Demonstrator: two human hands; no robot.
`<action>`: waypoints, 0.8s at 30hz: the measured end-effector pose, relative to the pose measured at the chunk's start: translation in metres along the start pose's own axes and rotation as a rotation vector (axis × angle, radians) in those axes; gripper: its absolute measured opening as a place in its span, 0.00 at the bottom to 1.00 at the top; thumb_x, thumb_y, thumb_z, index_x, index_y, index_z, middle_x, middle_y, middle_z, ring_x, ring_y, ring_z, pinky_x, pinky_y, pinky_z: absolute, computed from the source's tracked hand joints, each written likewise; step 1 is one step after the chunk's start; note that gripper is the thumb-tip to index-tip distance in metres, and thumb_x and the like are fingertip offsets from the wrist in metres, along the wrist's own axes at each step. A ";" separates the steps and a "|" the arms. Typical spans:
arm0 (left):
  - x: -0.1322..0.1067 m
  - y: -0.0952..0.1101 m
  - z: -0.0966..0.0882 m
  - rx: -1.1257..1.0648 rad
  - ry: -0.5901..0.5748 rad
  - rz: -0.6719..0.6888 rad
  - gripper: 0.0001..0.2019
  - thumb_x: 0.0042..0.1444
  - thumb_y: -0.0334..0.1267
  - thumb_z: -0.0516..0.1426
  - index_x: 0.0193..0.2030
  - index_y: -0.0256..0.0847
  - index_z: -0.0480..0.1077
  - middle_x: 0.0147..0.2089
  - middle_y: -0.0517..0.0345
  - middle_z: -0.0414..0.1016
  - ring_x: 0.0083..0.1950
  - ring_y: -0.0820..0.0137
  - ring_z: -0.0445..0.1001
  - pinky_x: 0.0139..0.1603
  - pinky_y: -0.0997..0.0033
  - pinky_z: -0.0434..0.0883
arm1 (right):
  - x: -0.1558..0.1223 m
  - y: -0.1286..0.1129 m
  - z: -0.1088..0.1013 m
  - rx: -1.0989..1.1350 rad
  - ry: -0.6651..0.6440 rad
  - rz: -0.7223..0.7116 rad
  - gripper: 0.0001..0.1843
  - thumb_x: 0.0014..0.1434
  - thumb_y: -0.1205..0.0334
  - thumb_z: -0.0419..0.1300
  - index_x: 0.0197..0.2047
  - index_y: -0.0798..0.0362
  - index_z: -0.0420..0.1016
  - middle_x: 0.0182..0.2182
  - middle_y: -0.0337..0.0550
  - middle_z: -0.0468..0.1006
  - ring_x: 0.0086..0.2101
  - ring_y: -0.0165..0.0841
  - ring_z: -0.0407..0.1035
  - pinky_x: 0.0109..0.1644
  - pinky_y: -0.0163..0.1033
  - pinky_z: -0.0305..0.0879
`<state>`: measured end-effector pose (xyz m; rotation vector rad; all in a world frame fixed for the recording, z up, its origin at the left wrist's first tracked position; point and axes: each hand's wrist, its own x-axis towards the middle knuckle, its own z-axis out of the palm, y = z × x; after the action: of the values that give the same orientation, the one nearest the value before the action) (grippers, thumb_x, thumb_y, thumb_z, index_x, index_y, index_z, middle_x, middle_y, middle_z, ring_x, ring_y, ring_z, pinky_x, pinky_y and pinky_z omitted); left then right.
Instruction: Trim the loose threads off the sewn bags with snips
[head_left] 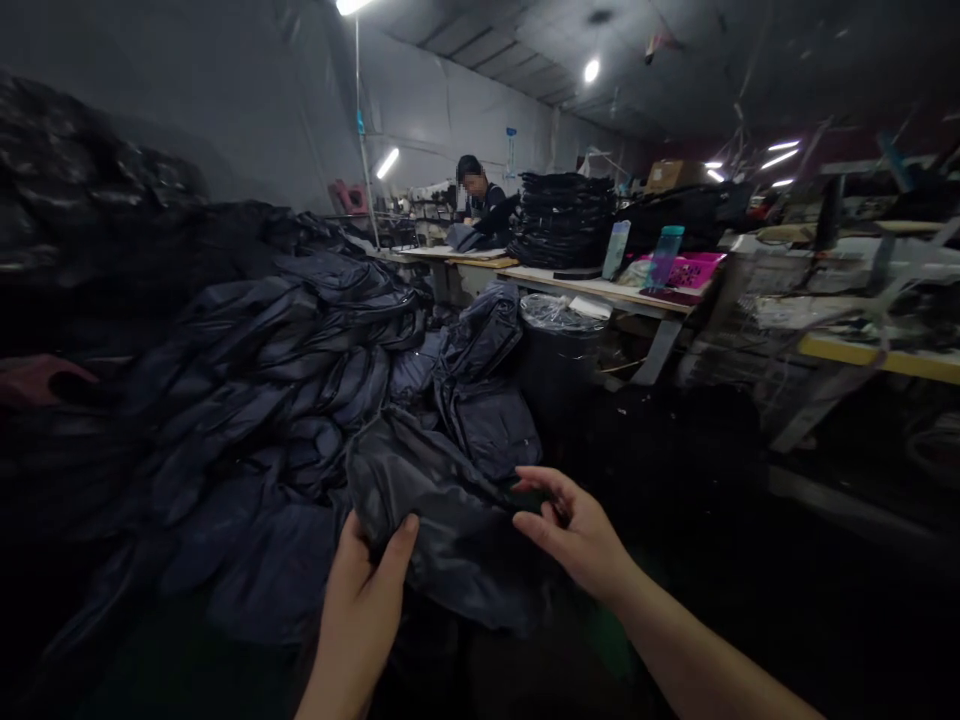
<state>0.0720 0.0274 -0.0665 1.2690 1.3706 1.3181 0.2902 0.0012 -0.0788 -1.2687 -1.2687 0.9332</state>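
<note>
- Your left hand is closed on the near left edge of the dark fabric piece, with the thumb pressed on top and the fingers hidden beneath it.
- Your right hand is spread and loosely curled at the piece's right edge, clasping nothing. You cannot tell whether the fingertips touch the cloth.
- The dark fabric piece lies crumpled between your two hands, at the near end of the heap.
- The heap of dark pieces rises to the left and far side of your hands, with many similar navy pieces overlapping in layers. More dark bundles are piled higher against the left wall.
- Past the heap, a little to the right, stands a black bin. A clear plastic liner is crumpled over its mouth, and what is in it cannot be made out.
- A dark bag-like bundle leans just beside the bin on its left.
- The counter runs behind the bin. On it sits a tall stack of folded dark pieces.
- Right of the stack stands a teal bottle, just beside a pink basket whose contents are too small to tell.
- At the far end of the counter a person sits with dark cloth in front of them.
- A cardboard box sits further back on the right.
</note>
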 end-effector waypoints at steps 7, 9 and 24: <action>-0.008 0.007 -0.019 0.269 0.125 0.001 0.31 0.51 0.50 0.57 0.60 0.45 0.56 0.53 0.48 0.68 0.49 0.57 0.71 0.45 0.55 0.71 | 0.011 0.000 0.012 0.047 0.002 0.076 0.11 0.54 0.54 0.62 0.32 0.55 0.73 0.24 0.35 0.68 0.26 0.27 0.60 0.30 0.33 0.58; -0.010 0.018 -0.018 0.452 0.259 0.220 0.38 0.48 0.46 0.60 0.64 0.42 0.50 0.59 0.42 0.61 0.57 0.52 0.65 0.52 0.50 0.67 | 0.010 -0.009 0.010 0.006 -0.027 -0.026 0.10 0.56 0.56 0.60 0.32 0.55 0.72 0.24 0.35 0.66 0.26 0.27 0.59 0.30 0.32 0.57; 0.005 0.049 -0.029 0.997 -0.102 1.313 0.07 0.50 0.28 0.57 0.28 0.45 0.69 0.30 0.64 0.75 0.37 0.70 0.72 0.54 0.60 0.57 | -0.001 -0.012 0.012 -0.570 -0.170 -0.836 0.18 0.53 0.72 0.54 0.48 0.53 0.70 0.33 0.44 0.74 0.31 0.32 0.69 0.33 0.36 0.65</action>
<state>0.0481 0.0243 -0.0144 3.2060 1.0644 1.2291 0.2762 0.0005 -0.0686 -0.9064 -2.0587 0.0664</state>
